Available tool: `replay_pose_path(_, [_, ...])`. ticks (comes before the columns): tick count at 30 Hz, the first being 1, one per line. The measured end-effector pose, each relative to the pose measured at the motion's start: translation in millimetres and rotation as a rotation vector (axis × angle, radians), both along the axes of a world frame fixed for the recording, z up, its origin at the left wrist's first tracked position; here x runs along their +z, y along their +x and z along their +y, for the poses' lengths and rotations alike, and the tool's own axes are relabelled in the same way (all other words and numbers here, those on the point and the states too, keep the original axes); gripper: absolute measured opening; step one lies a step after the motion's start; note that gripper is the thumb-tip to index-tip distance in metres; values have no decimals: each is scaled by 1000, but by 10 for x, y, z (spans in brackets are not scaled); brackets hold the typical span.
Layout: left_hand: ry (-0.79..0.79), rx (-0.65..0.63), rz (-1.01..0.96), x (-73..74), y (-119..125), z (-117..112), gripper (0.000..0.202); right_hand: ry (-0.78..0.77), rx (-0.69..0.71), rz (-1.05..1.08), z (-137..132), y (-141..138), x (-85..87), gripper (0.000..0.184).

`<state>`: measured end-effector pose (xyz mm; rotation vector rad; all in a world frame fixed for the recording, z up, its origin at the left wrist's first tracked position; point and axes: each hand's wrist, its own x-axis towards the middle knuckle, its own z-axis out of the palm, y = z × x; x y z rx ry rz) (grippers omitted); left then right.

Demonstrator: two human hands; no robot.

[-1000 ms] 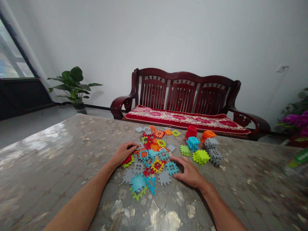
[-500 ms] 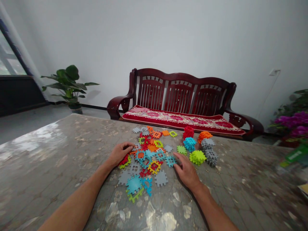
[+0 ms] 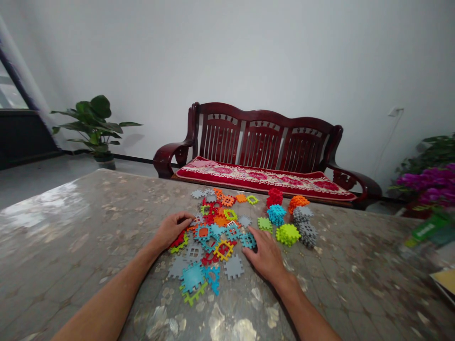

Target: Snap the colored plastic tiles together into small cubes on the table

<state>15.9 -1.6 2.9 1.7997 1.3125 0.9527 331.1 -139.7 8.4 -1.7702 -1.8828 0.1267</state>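
Observation:
A heap of flat, toothed plastic tiles in red, orange, blue, grey and green lies on the marbled table. My left hand rests at the heap's left edge, fingers curled over the red and green tiles there. On the right side, my right hand lies palm down with its fingers stretched out, and their tips touch a blue tile. Several built cubes in red, orange, blue, green and grey stand just right of the heap.
A dark wooden bench with a red flowered cushion stands behind the table. At the back left is a potted green plant. Purple flowers and some blurred green packaging are at the right edge.
The view has swung to the right, so everything has shifted left in the picture. My right hand has slid forward and to the left onto the blue tile. The left hand has stayed put.

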Motion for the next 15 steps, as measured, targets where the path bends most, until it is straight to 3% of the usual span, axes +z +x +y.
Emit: replay_pose_path(15, [1,-17,12,-5,-4,7,41,80,-186,87,19,49,-73,68])
